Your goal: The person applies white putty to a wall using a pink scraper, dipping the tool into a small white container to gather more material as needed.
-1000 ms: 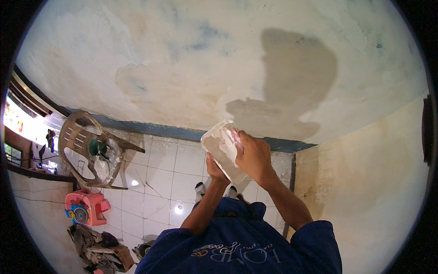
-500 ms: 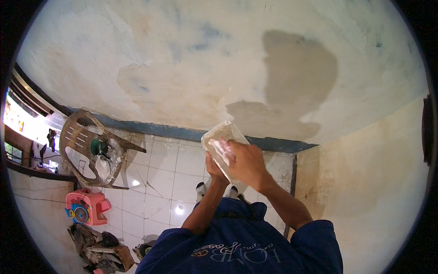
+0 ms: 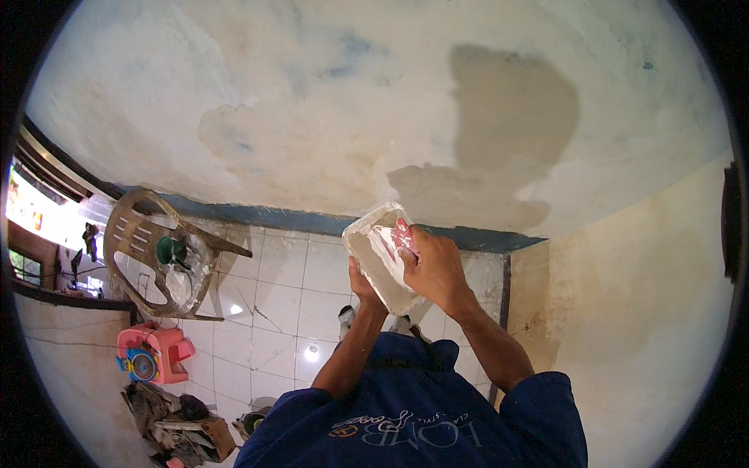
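My left hand (image 3: 364, 282) holds a pale, paste-smeared rectangular tub (image 3: 360, 239) from its left side and underneath, with the thumb along the outer wall. The tub is tilted, its opening toward me. Inside it, my right hand (image 3: 437, 269) grips a pink putty scraper (image 3: 403, 235) by its upper part, thumb pressed on the face. White paste (image 3: 385, 238) lies along the scraper's left edge. What the scraper's far edge touches is partly hidden by the paste and my fingers.
A patchy cream wall (image 3: 312, 117) rises ahead, with a blue band (image 3: 304, 221) along its foot. On the left stands a dirty plastic chair (image 3: 133, 226) bearing a green container (image 3: 168, 250) and a white bag. Behind it are a pink stool (image 3: 165, 355) and piled clutter (image 3: 187, 429).
My right hand has turned and shifted slightly right in the tub, so the pink scraper now shows more upright. My left hand keeps its hold on the tub.
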Motion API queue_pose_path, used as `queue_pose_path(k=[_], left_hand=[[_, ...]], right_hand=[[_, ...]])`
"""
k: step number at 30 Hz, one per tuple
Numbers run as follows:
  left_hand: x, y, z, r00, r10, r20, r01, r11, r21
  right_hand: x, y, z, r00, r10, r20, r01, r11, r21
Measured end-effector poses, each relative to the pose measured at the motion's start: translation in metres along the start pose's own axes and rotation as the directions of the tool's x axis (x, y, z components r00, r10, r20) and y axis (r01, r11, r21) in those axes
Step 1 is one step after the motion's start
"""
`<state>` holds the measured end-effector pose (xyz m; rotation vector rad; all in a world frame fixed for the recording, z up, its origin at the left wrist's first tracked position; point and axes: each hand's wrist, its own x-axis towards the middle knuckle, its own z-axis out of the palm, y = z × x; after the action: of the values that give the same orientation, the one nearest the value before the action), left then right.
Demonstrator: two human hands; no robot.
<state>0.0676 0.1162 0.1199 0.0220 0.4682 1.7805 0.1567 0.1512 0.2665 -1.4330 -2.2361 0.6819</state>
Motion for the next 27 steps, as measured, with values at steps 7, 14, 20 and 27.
queue_pose_path(k=[7,14,20,27], left_hand=[[0.003,-0.001,-0.012,0.994,0.010,0.113,-0.014,0.999,0.033],[-0.004,0.000,0.002,1.000,-0.026,0.006,0.025,0.997,0.067],[-0.005,0.002,0.004,0.998,-0.025,-0.066,0.034,0.991,0.129],[-0.012,0.006,0.011,0.997,-0.052,-0.063,0.057,0.995,0.085]], right_hand=[[-0.001,0.004,0.011,1.000,0.015,-0.005,-0.015,0.999,0.036],[0.000,0.002,0.019,0.994,-0.099,-0.054,0.100,0.995,0.025],[-0.001,0.005,0.010,1.000,0.005,0.016,-0.005,1.000,0.015],[0.004,0.018,0.011,0.984,-0.013,-0.176,0.014,1.000,0.008]])
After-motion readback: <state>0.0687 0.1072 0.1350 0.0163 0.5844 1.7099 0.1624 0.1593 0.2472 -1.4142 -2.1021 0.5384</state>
